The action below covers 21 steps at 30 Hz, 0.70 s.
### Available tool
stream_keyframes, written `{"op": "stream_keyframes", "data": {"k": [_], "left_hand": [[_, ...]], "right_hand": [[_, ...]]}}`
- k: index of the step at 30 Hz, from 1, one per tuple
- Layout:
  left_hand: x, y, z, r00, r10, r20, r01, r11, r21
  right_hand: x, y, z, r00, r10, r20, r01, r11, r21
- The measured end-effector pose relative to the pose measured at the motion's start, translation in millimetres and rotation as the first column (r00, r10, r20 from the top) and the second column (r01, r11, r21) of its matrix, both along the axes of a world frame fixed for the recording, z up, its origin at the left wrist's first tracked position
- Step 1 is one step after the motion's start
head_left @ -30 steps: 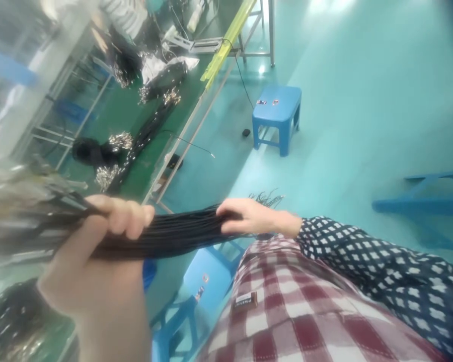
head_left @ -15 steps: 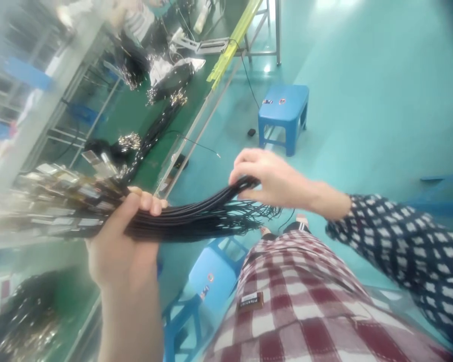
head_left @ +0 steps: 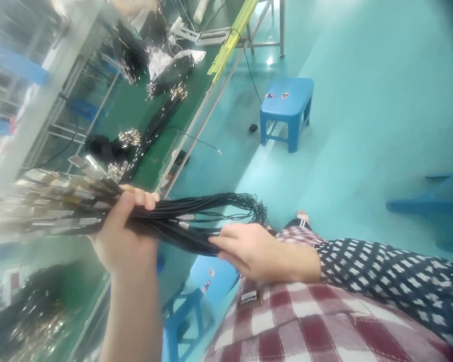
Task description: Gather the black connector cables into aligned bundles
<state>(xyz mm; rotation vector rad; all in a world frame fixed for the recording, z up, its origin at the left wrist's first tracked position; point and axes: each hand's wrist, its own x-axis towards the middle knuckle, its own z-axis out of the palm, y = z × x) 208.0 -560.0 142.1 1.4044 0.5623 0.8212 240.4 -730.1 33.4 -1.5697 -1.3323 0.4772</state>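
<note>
A thick bundle of black cables (head_left: pixel 166 208) stretches across the left half of the head view. My left hand (head_left: pixel 126 226) is closed round it, just behind a cluster of pale, flat tags or connectors (head_left: pixel 71 201) that is blurred. Toward the right the cables part into two strands. My right hand (head_left: pixel 245 249) is wrapped round the lower strand, in front of the checked apron. The upper strand runs free past that hand, and its thin ends (head_left: pixel 258 208) droop over the floor. Fingertips of my right hand are partly hidden behind the cables.
A green-topped workbench (head_left: pixel 147 166) with a clear edge strip stands at the left, carrying more black cable bundles (head_left: pixel 151 130). A blue stool (head_left: pixel 287 100) is on the floor ahead, another blue stool (head_left: pixel 211 276) by my legs. A person's arm (head_left: pixel 136 7) shows at the top left.
My right hand has moved down and toward me, drawing part of the cables below the others. The bundle now splits in two. My left hand keeps its hold.
</note>
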Motion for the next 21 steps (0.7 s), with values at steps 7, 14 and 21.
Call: {"op": "stream_keyframes", "data": {"k": [7,14,21], "left_hand": [[-8,-7,-10.6,0.994,-0.110,0.005,0.109,0.987,0.117],[-14,-14,-2.0,0.989,-0.131,-0.075,0.136,0.989,0.058],[-18,-27,10.3,0.987,-0.119,-0.106,0.130,0.986,0.104]], "right_hand": [[6,22,2.5,0.940,0.043,-0.338,-0.069,0.995,-0.067],[7,42,-8.6,0.972,-0.142,-0.190,0.176,0.968,0.178],[9,36,0.7,0.956,-0.132,-0.262,0.163,0.982,0.097]]}}
